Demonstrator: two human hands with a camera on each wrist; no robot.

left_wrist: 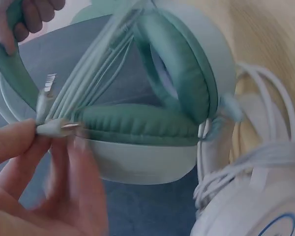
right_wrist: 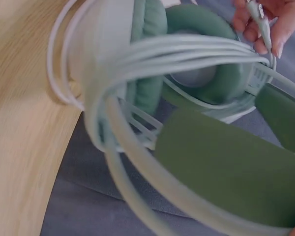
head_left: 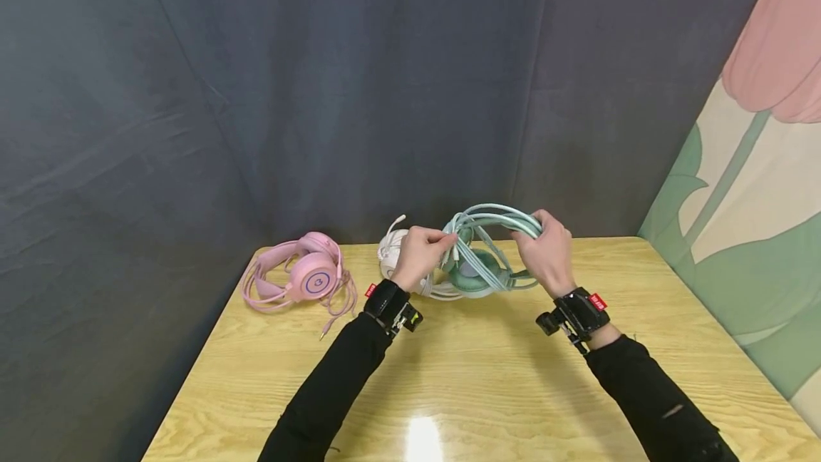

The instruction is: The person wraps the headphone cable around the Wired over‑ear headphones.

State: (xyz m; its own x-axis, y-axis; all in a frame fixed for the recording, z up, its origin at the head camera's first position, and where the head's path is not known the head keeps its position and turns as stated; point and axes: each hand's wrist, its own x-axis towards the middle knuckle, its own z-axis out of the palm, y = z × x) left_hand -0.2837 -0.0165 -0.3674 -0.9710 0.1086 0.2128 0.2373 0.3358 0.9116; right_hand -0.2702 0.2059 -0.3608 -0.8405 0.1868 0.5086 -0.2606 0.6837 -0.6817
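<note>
Mint-green headphones point(head_left: 474, 282) are held up off the table between both hands. My right hand point(head_left: 548, 252) grips their headband, whose dark green padding point(right_wrist: 226, 162) fills much of the right wrist view. At the other side, my left hand point(head_left: 420, 257) pinches the plug end of the pale green cable point(left_wrist: 56, 129) between thumb and fingers. A second metal-tipped end point(left_wrist: 48, 91) sticks up beside it. The rest of the cable is wound in several strands across the headphones, by the green ear pads point(left_wrist: 137, 123). White headphones point(head_left: 390, 252) lie behind my left hand, partly hidden.
Pink headphones point(head_left: 314, 273) with a loose cord lie at the left back of the wooden table point(head_left: 487, 376). A dark grey curtain point(head_left: 385, 91) hangs behind the table, and a flower-patterned panel point(head_left: 757, 234) stands at the right.
</note>
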